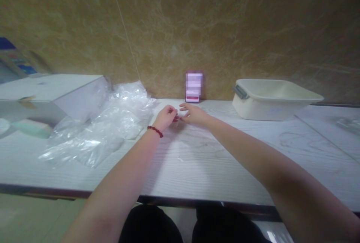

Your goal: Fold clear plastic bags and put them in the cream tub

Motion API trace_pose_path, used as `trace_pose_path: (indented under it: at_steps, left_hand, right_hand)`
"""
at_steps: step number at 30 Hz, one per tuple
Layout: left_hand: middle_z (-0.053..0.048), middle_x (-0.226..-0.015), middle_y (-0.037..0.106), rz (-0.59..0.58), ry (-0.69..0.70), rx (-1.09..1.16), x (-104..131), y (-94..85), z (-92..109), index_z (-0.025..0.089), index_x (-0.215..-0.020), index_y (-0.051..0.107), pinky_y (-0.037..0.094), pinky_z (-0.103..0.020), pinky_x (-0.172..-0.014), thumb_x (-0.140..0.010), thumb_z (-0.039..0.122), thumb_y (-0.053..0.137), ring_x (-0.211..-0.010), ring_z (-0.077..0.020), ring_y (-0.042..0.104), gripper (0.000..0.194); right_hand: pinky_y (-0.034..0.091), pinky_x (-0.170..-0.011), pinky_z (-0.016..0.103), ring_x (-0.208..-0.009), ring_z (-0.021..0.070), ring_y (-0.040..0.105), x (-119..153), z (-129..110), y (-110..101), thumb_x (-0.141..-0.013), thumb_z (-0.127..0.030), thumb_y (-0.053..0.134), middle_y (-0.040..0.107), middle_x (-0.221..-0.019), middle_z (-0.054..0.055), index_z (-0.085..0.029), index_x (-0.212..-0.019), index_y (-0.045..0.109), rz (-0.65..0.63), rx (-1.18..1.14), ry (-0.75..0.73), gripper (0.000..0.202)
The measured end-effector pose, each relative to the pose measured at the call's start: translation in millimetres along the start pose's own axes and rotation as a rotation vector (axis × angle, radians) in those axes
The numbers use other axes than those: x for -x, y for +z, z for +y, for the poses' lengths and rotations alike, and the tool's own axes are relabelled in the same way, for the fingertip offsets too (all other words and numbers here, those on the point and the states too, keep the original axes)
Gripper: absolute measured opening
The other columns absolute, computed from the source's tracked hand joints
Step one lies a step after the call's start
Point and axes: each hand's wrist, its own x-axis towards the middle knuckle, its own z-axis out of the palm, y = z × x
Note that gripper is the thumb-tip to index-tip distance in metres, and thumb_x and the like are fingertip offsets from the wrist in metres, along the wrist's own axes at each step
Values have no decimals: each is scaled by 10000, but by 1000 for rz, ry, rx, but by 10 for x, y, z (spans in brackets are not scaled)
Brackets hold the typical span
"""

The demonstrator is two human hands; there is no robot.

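My left hand (166,117), with a red bead bracelet (155,131) on its wrist, reaches over the middle of the table. Its fingers are pinched together at something small and pale that I cannot make out. Just to the right, my right hand (194,114) faces it, thumb and fingers apart, with nothing visible between them. The fingertips of both hands are close together. Behind them a phone (192,98) with a lit screen leans upright against the wall. A tiny clear scrap (180,159) lies on the table below the hands.
Crumpled clear plastic bags (112,119) spread to the left, beside a white box (50,89). A pale green item (33,128) lies in front of the box. On the right stands a cream plastic bin (261,108) with a grey handle. The tabletop's front edge (197,201) runs before my legs.
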Motion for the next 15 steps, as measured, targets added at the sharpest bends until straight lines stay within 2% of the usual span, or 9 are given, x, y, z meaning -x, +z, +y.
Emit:
trace_pose_path:
  at_steps: [3, 5, 8, 11, 13, 15]
  left_hand:
    - [-29, -769, 570, -30, -39, 86, 14, 11, 50, 163, -772, 441, 491, -235, -583, -767, 267, 423, -692, -111, 585, 105]
    - [-35, -794, 583, -22, -44, 20, 11, -26, 66, 161, -804, 458, 485, -242, -598, -777, 270, 395, -711, -118, 587, 128]
    - [-35, -795, 600, -35, 63, -361, -18, -153, 55, 163, -784, 531, 464, -265, -655, -749, 294, 420, -726, -137, 576, 176]
    - [-41, -804, 616, -175, 239, -737, -42, -312, 41, 172, -759, 606, 427, -278, -733, -706, 294, 465, -764, -164, 557, 194]
    - [-44, -844, 620, -251, 303, -840, -42, -398, 47, 182, -792, 631, 404, -278, -772, -696, 300, 474, -812, -178, 546, 219]
    - [-43, -893, 616, -280, 306, -884, -31, -450, 62, 196, -835, 641, 381, -274, -807, -693, 320, 479, -863, -186, 532, 248]
  right_hand:
    - [412, -608, 193, -635, 72, 545, -74, 34, 24, -633, -143, 561, 600, -918, 22, -175, -1118, 409, -36, 26, -67, 510]
    - [402, -621, 195, -650, 79, 537, -73, 78, 8, -639, -114, 544, 610, -828, -2, -181, -1040, 485, -47, 104, -139, 411]
    - [388, -660, 218, -707, 104, 528, -19, 141, -41, -677, -127, 528, 608, -806, 7, -177, -871, 583, -84, 245, -253, 207]
    - [366, -730, 251, -796, 135, 508, 59, 193, -82, -724, -161, 507, 599, -813, 33, -170, -785, 611, -115, 376, -411, 122]
    - [348, -767, 270, -840, 145, 491, 104, 229, -97, -748, -175, 488, 593, -840, 43, -175, -790, 617, -117, 438, -500, 136]
    - [335, -788, 290, -874, 152, 478, 135, 266, -103, -766, -192, 471, 587, -897, 45, -194, -809, 624, -99, 484, -529, 159]
